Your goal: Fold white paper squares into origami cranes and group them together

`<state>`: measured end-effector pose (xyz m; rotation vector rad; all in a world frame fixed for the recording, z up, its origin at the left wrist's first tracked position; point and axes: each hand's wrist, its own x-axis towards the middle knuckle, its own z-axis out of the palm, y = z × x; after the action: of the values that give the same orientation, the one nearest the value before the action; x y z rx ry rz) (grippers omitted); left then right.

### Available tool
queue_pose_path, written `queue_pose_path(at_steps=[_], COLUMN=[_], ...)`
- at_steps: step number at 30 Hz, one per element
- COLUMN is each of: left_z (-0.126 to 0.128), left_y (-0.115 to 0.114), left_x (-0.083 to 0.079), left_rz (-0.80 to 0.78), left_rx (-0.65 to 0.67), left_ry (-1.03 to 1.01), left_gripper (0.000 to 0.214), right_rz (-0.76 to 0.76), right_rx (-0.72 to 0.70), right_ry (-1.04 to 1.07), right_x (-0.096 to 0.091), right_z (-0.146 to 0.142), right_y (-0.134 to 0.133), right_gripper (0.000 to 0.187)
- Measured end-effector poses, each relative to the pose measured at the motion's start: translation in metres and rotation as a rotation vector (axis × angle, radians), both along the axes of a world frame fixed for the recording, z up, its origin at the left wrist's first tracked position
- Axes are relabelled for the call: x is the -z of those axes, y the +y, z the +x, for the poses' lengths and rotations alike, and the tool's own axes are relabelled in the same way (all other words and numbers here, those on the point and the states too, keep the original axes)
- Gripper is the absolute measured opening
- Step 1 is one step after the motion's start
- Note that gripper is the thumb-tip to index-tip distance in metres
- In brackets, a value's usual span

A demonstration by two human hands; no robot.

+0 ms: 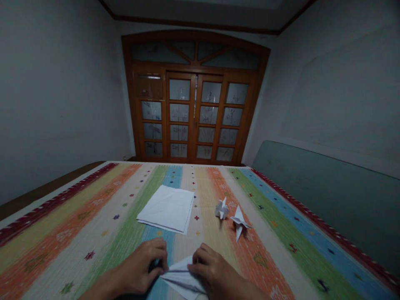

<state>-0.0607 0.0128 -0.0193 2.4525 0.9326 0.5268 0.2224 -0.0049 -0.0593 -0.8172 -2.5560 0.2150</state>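
Sharply creased paper; flat squarish sheets beyond.

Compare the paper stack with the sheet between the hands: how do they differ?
The stack is roughly square, while the sheet is creased and narrows to a point at the left hand. The stack lies untouched; the sheet is touched by both that hand and the right hand. Both are white, on the striped cloth.

The right hand hides part of the folded white paper. Both forearms and the striped tablecloth are cut off by the bottom edge. Drawings on the door panes are too faint to make out.
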Motion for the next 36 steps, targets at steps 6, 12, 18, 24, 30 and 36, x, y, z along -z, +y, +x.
queue_pose_path(at_steps=[6,12,18,24,30,36], left_z=[-0.004,-0.004,0.005,0.020,0.023,0.019], left_y=[0.002,-0.002,-0.011,-0.016,-0.016,-0.016], left_x=[-0.006,-0.012,-0.014,0.002,0.010,0.012], left_rz=[0.015,0.086,0.152,0.148,0.161,0.238], left_rx=[-0.001,0.023,0.021,-0.048,-0.088,-0.001], left_ry=[0.011,0.046,0.049,0.020,-0.036,-0.050], left_gripper=[0.025,0.031,0.026,0.014,0.012,0.019], right_rz=[-0.015,0.020,0.017,-0.082,-0.102,-0.028], right_rx=[-0.021,-0.014,-0.049,-0.019,0.084,0.101], right_ry=[-0.004,-0.040,-0.049,-0.005,0.036,0.107], right_x=[-0.010,-0.008,-0.001,-0.008,0.001,0.005], right_z=[0.000,0.000,0.001,0.000,-0.006,-0.010], right_y=[-0.005,-0.005,-0.001,-0.005,-0.009,-0.011], right_gripper=[0.032,0.032,0.038,0.027,0.024,0.017])
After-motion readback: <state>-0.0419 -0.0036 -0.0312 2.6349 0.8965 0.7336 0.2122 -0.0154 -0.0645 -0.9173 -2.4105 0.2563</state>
